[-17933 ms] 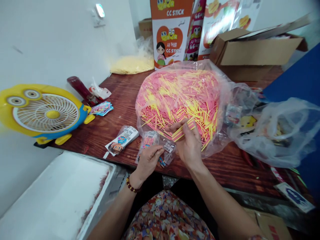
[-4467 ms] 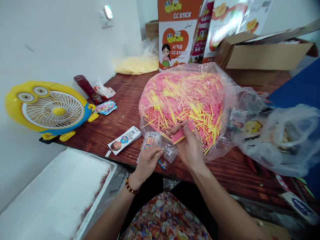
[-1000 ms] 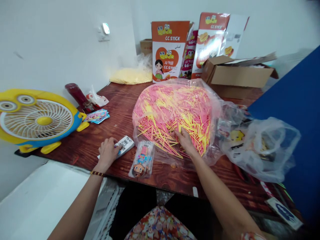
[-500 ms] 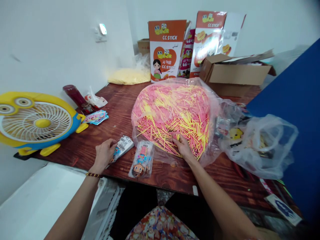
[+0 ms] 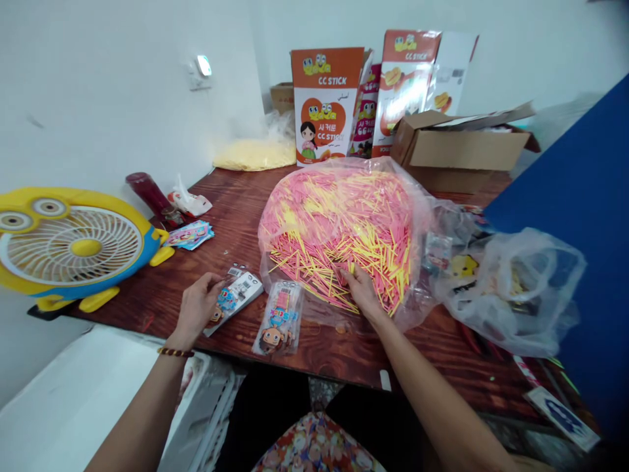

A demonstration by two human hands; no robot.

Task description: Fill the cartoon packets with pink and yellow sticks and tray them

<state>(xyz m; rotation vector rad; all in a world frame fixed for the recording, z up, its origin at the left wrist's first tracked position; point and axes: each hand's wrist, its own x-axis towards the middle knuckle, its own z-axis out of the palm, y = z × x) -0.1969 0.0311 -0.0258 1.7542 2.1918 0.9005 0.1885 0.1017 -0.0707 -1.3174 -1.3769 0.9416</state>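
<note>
My left hand (image 5: pixel 201 303) is at the left edge of a small stack of printed plastic packets (image 5: pixel 243 293), its thumb and fingers pinched together at a packet's edge; the exact contact is partly hidden. My right hand (image 5: pixel 362 293) reaches into the front of a large clear plastic bag (image 5: pixel 421 229) full of thin pink and yellow sticks (image 5: pixel 314 262). Its fingers are closed around a few sticks, whose yellow ends show above the fingertips. Between my hands, near the table's front edge, lies a single clear packet (image 5: pixel 279 321) with a cartoon figure and some pink sticks inside.
A yellow and blue fan (image 5: pixel 86 246) stands at the left. Behind it are a dark red bottle (image 5: pixel 152 195), tissues (image 5: pixel 189 202) and colourful sachets (image 5: pixel 190 235). Printed cartons (image 5: pixel 324 105) and an open cardboard box (image 5: pixel 462 151) stand at the back. A white plastic bag (image 5: pixel 521 288) lies right.
My left hand has drawn back a little to the left, uncovering more of the packet stack. My right hand stays among the sticks, nearly unmoved. The view has tilted slightly.
</note>
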